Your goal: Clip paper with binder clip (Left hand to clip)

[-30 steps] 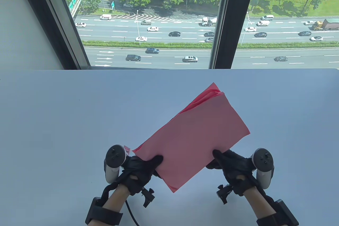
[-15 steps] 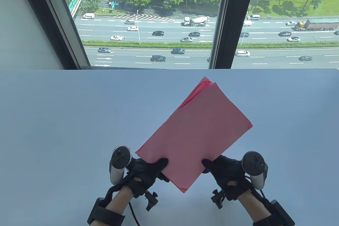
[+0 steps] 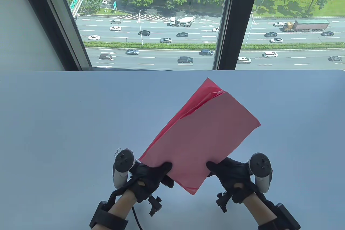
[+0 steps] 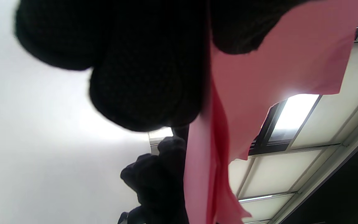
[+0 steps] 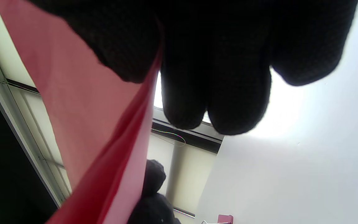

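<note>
A stack of pink paper sheets (image 3: 207, 133) is held tilted above the white table (image 3: 67, 133), with its far corner fanned apart. My left hand (image 3: 161, 169) grips the near left edge, thumb on top. My right hand (image 3: 215, 168) grips the near right edge, thumb on top. The paper (image 4: 275, 62) passes between the left fingers (image 4: 148, 77) in the left wrist view, and between the right fingers (image 5: 216, 77) in the right wrist view, where the paper (image 5: 82, 102) looks redder. A small pink binder clip (image 5: 225, 218) lies on the table; the table view hides it.
The table's far edge meets a large window (image 3: 161, 25) with dark frames. A grey wall (image 3: 24, 25) stands at the back left. Cables trail from both wrists near the table's front edge.
The hands have drawn closer together and turned the paper more upright. Its far corner has risen and the sheets there have fanned apart. The clip near the left hand is now hidden.
</note>
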Demonstrator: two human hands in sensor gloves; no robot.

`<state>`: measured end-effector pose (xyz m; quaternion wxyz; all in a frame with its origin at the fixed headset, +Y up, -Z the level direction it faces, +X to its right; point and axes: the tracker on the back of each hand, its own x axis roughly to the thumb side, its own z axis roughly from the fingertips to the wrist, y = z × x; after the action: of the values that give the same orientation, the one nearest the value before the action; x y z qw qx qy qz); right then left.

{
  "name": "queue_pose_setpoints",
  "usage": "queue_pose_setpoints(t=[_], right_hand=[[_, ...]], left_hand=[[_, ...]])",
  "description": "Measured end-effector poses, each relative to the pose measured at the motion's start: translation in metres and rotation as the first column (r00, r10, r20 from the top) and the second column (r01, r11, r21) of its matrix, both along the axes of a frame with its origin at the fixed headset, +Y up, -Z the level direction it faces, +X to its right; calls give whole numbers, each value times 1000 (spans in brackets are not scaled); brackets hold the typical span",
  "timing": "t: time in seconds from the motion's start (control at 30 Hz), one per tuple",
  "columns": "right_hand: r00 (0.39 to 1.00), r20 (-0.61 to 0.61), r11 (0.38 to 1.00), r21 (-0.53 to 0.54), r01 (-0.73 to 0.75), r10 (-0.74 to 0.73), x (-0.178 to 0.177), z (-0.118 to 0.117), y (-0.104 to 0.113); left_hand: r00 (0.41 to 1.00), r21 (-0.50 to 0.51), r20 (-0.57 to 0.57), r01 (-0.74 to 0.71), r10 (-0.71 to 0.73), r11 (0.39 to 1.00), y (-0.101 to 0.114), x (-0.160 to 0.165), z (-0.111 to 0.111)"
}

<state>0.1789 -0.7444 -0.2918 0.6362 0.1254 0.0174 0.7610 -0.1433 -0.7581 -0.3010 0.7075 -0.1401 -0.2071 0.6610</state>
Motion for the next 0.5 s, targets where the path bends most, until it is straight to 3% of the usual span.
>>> queue_pose_setpoints(t=[0.17,0.33,0.5], right_hand=[[999,-20,998,-50,38,-39,3,-3,-1],[994,40,995,-23,101,-100,10,-4,0],[992,91,996,-1,92,-92,23,-8,4]], left_hand=[[1000,-12,15,-19,19,1000,-1,5,2],[992,19,97,74,-76,997,-4,13,4],[980,77,96,170,-177,982,3,13,3]])
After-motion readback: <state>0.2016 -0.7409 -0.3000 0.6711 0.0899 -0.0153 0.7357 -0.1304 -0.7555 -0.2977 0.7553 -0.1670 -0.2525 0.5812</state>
